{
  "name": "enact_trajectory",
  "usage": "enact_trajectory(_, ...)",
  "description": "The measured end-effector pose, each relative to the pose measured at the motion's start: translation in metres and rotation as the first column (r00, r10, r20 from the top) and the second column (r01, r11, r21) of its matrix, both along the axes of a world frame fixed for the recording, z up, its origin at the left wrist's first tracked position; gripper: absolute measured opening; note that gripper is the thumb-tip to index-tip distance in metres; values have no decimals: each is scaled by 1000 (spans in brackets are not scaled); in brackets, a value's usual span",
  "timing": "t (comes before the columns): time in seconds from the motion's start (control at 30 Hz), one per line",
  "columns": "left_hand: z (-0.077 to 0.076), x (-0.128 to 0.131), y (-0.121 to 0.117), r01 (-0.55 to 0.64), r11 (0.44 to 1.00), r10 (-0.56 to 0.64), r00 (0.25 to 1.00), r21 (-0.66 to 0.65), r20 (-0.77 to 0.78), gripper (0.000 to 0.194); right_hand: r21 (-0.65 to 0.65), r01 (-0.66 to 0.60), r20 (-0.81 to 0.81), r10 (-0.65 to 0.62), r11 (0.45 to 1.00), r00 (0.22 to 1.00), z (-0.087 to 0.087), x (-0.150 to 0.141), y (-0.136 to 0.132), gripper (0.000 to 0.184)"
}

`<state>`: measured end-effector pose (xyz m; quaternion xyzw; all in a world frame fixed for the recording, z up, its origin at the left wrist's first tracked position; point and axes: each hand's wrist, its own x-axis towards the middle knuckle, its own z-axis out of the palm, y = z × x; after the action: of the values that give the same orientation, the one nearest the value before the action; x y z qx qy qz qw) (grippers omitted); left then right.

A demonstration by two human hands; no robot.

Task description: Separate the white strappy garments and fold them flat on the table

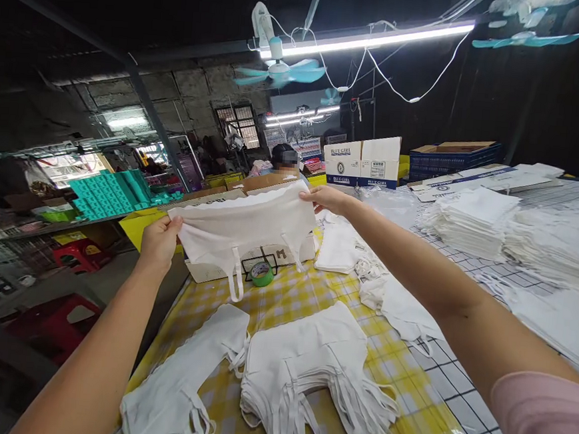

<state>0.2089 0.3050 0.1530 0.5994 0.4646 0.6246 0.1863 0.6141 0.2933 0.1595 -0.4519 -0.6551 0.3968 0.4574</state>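
From where I stand, I see the person stretch both arms out in front, bare below the sleeve. The left arm (96, 345) runs up from seven o'clock, and the left hand (160, 243) stands toward eleven, its thumb uppermost on the inner side and its fingers (173, 225) pinched together. The right arm (416, 267) slants in from four o'clock, only slightly bent, with a pink sleeve (544, 417) above the elbow. The right hand (328, 199) reaches toward twelve, pinching too, and points inward toward nine. It is held higher than the left, the two well apart.
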Motion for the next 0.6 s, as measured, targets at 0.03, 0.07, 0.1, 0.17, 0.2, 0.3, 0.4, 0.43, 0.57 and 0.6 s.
enact_trajectory(0.03,-1,-2,-2,0,1000,1,1000,-14,19,37,10,4,2,-4,1000,1000,-2,-2,2,33)
enact_trajectory(0.07,-3,-3,-5,-2,1000,3,999,-24,32,36,16,5,-3,-5,1000,1000,-3,-4,3,33)
enact_trajectory(0.1,-5,-5,-9,-7,999,8,999,-34,45,35,13,-1,-18,1,1000,1000,-6,-7,4,32)
enact_trajectory(0.17,-11,-11,-17,-22,998,25,997,-50,69,38,-14,-44,-69,43,999,997,-11,-16,6,31)
enact_trajectory(0.2,-16,-15,-23,-30,998,35,996,-57,82,39,-34,-71,-97,67,997,993,-14,-21,6,30)
enact_trajectory(0.3,-35,-31,-49,-60,995,69,991,-80,115,44,-88,-160,-160,145,983,977,-28,-39,1,29)
enact_trajectory(0.4,-60,-53,-88,-92,986,111,984,-141,138,48,-125,-292,-157,272,948,949,-45,-56,-7,32)
enact_trajectory(0.43,-70,-61,-102,-100,980,126,981,-171,145,48,-138,-342,-138,323,930,936,-52,-62,-9,33)
enact_trajectory(0.57,-123,-100,-153,-124,933,184,971,-337,154,44,-232,-507,-77,504,830,860,-86,-96,-4,34)
enact_trajectory(0.6,-141,-112,-161,-130,912,203,967,-390,154,43,-257,-533,-70,535,806,842,-98,-110,1,33)
